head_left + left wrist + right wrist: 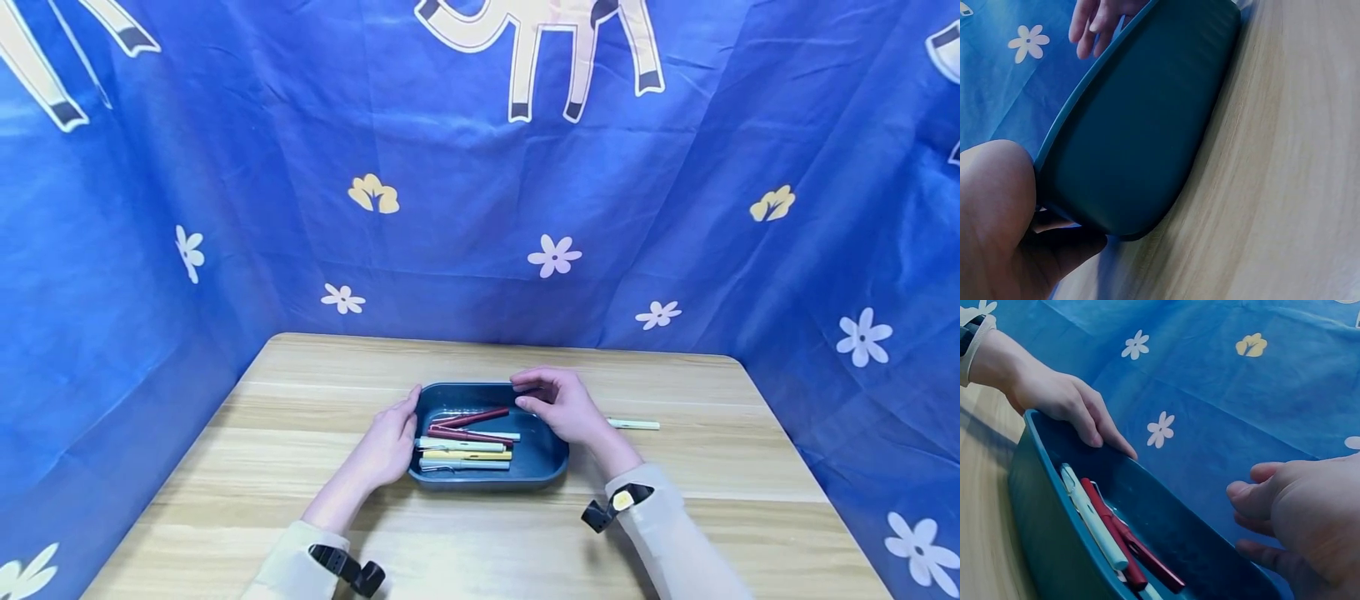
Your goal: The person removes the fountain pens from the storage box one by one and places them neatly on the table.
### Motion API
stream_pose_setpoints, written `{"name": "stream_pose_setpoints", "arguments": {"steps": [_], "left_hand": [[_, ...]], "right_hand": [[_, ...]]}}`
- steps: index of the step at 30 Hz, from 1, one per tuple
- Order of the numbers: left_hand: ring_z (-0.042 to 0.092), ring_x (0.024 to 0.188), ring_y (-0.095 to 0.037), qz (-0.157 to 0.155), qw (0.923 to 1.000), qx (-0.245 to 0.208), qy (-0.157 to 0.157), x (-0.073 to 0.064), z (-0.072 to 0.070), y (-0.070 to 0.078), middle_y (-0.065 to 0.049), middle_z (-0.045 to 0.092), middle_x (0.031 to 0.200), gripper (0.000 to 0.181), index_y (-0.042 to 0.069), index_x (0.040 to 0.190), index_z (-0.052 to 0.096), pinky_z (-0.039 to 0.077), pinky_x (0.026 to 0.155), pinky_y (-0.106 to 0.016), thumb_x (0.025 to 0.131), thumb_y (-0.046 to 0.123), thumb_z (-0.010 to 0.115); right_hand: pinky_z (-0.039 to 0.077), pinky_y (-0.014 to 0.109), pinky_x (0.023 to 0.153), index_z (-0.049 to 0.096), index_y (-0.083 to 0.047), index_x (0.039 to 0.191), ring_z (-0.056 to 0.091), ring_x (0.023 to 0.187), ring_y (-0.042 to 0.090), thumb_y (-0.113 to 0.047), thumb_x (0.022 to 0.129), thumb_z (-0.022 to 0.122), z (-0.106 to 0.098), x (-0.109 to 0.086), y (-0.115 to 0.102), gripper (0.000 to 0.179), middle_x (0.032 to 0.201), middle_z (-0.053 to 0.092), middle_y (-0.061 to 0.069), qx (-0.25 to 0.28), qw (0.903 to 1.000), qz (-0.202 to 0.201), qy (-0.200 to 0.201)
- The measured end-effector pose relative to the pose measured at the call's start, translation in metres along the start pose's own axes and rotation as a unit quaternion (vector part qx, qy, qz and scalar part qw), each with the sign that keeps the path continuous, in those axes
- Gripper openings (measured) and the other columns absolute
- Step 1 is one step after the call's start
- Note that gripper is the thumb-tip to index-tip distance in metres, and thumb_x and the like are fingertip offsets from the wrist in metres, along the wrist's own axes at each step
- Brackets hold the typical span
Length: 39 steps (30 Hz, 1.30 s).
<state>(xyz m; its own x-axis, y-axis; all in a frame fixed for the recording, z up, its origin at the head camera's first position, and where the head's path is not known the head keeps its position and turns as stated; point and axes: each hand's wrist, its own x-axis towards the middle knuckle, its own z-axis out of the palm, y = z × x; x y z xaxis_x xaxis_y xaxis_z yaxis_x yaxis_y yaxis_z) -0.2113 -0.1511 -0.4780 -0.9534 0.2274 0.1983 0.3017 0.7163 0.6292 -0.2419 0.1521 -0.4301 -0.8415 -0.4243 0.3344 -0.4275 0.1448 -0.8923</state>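
A dark teal plastic box (540,457) with rounded corners sits on the table. My left hand (390,442) grips its left end, thumb at the rim. Several pens lie in its left part: two dark red pens (1147,559), a yellow pen (450,456), a grey-blue pen (472,465) and pale mint ones, such as the mint pen (1094,519). Over the box's far right corner is my right hand (558,404), fingers loosely bent and nothing between them. In the right wrist view, this hand (1310,519) is beside the far rim.
To the right of the box, a pale mint pen (636,425) lies on the wooden table (675,517), partly hidden behind my right wrist. A blue printed curtain (465,233) hangs around the back and sides. Each sleeve has a black strap with a small camera (367,577).
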Motion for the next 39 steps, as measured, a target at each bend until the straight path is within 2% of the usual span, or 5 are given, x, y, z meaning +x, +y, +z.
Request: {"name": "stream_pose_setpoints", "arguments": {"steps": [9, 17, 24, 28, 39], "left_hand": [[0.038, 0.137, -0.034, 0.003, 1.0000, 0.001, 0.005, 0.000, 0.003, -0.004, -0.022, 0.038, 0.150, 0.051, 0.001, 0.153, 0.027, 0.030, 0.114, -0.048, 0.103, 0.008, 0.038], [0.038, 0.137, -0.035, 0.012, 0.9998, 0.001, 0.013, 0.000, 0.003, -0.005, -0.023, 0.038, 0.149, 0.052, -0.001, 0.152, 0.027, 0.030, 0.114, -0.048, 0.103, 0.006, 0.039], [0.038, 0.137, -0.034, 0.003, 0.9999, -0.005, 0.011, -0.001, 0.006, -0.004, -0.023, 0.037, 0.150, 0.052, 0.001, 0.153, 0.027, 0.029, 0.115, -0.047, 0.103, 0.007, 0.039], [0.038, 0.137, -0.034, 0.003, 0.9999, -0.007, 0.009, 0.000, 0.010, -0.004, -0.023, 0.037, 0.150, 0.051, 0.001, 0.153, 0.027, 0.029, 0.115, -0.047, 0.103, 0.008, 0.038], [0.038, 0.137, -0.034, -0.002, 0.9999, -0.006, 0.011, -0.002, 0.005, -0.004, -0.023, 0.039, 0.149, 0.051, 0.003, 0.153, 0.027, 0.029, 0.115, -0.047, 0.104, 0.009, 0.038]], "right_hand": [[0.052, 0.054, 0.092, 0.066, 0.009, 0.114, 0.059, 0.107, 0.049, 0.010, 0.087, 0.066, 0.017, 0.005, 0.002, 0.027, 0.115, 0.063, 0.029, 0.001, 0.9996, 0.012, -0.026], [0.051, 0.054, 0.093, 0.064, 0.013, 0.116, 0.060, 0.107, 0.047, 0.008, 0.088, 0.066, 0.025, 0.009, 0.005, 0.028, 0.116, 0.062, 0.032, -0.015, 0.9979, 0.029, -0.055], [0.055, 0.031, 0.089, 0.068, 0.001, 0.117, 0.066, 0.105, 0.023, -0.004, 0.089, 0.071, 0.030, 0.015, 0.040, 0.029, 0.115, 0.068, 0.013, -0.068, 0.9939, 0.050, -0.072], [0.054, 0.038, 0.092, 0.069, -0.002, 0.118, 0.065, 0.108, 0.026, -0.006, 0.090, 0.071, 0.032, 0.015, 0.043, 0.028, 0.117, 0.068, 0.011, -0.093, 0.9906, 0.064, -0.077], [0.054, 0.039, 0.093, 0.071, -0.007, 0.114, 0.064, 0.106, 0.017, -0.006, 0.091, 0.069, 0.046, 0.020, 0.053, 0.023, 0.113, 0.069, 0.004, -0.163, 0.9819, 0.054, -0.079]]}}
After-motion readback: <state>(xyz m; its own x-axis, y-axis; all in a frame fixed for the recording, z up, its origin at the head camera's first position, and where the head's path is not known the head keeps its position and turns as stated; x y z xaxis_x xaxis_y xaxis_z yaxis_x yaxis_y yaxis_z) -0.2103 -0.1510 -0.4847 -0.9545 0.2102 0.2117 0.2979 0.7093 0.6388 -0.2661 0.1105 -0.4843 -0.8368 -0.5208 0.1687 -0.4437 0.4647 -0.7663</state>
